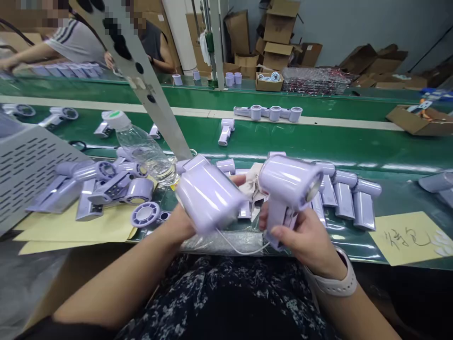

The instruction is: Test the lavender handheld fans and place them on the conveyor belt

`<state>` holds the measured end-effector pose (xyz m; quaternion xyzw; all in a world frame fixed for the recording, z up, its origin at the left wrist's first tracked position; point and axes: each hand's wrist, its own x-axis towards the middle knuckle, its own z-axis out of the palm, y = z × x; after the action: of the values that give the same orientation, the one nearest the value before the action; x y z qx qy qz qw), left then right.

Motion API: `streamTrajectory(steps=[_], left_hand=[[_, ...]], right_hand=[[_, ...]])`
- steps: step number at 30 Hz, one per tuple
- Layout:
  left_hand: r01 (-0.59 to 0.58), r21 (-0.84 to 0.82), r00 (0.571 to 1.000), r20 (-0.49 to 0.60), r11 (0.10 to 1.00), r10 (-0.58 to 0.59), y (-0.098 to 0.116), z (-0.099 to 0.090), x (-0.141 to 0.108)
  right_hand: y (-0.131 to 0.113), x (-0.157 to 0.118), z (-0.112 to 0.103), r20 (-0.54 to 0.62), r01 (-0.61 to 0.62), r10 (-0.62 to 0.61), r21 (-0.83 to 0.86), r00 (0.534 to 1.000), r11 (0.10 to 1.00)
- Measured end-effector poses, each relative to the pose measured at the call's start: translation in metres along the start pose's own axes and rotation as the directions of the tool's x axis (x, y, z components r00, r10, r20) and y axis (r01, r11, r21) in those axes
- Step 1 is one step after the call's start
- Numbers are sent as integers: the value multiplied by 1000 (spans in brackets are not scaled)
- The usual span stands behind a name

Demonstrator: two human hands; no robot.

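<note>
My left hand is wrapped round a wide, glossy lilac plastic housing, smeared a little by motion. My right hand grips the handle of a lilac handheld fan, its round head turned to the right. From under the housing a thin white cable curves across to the fan's handle; its ends are hidden. Behind the hands lies a crumpled white cloth. Several finished-looking lilac fans lie in a row right of my right hand. Left of my left hand is a loose round fan grille.
A heap of lilac fan parts lies on yellow paper at left, beside a tilted plastic bottle. A slanted metal post crosses the view. More fans stand on the green conveyor. Two people work on the far side.
</note>
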<state>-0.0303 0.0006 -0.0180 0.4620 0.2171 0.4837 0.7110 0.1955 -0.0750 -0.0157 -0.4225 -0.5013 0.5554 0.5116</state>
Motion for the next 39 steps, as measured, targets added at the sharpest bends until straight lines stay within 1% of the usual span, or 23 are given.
streamTrajectory(steps=[2, 3, 4, 5, 7, 9, 11, 13, 16, 18, 20, 24, 27, 30, 32, 35, 39], left_hand=[[-8, -56, 998, -57, 998, 5, 5, 0, 6], [4, -91, 997, -73, 996, -10, 8, 3, 8], [19, -129, 996, -79, 991, -29, 9, 7, 7], [36, -159, 997, -67, 987, -48, 10, 12, 5], [57, -164, 998, 9, 985, -56, 10, 21, -3], [70, -127, 992, 111, 989, -56, 6, 27, -12], [87, -97, 982, 179, 992, -68, 2, 30, -17], [86, -73, 981, 181, 994, -71, -3, 30, -19], [101, -14, 975, 200, 995, -96, -8, 29, -18], [135, 7, 960, 245, 991, -133, -11, 29, -18], [152, -3, 952, 270, 988, -146, -14, 29, -17], [132, -47, 960, 256, 990, -116, -17, 32, -17], [135, -65, 959, 260, 989, -114, -15, 34, -18], [177, -99, 955, 258, 979, -147, -11, 34, -20], [183, -101, 958, 241, 978, -155, -11, 33, -19], [198, -72, 963, 199, 977, -181, -16, 32, -15], [213, -70, 975, 73, 975, -208, -25, 32, -10]], right_hand=[[3, 3, -4, -170, 6, -2, 20, 985, 1000], [4, 3, -5, -226, 16, -4, 53, 974, 998], [4, 3, -6, -234, 19, 6, 105, 972, 994], [4, 2, -6, -205, 20, 15, 165, 979, 986], [0, -2, -4, -130, 27, 6, 246, 991, 969], [-4, -6, -1, -77, 35, -15, 259, 997, 965], [-5, -10, 3, -48, 24, -11, 266, 999, 964], [-3, -11, 7, -43, -7, 20, 281, 999, 960], [4, -10, 13, -101, -10, 42, 299, 994, 954], [9, -9, 17, -91, -16, 46, 303, 995, 953], [12, -8, 20, -63, -27, 48, 300, 997, 954], [13, -7, 23, -70, -65, 90, 303, 993, 951], [12, -8, 22, -78, -89, 120, 320, 990, 943], [10, -10, 20, -73, -77, 107, 327, 992, 942], [10, -11, 18, -75, -62, 91, 323, 993, 944], [11, -11, 16, -94, -57, 90, 312, 991, 949], [13, -12, 16, -135, -60, 103, 292, 985, 954]])
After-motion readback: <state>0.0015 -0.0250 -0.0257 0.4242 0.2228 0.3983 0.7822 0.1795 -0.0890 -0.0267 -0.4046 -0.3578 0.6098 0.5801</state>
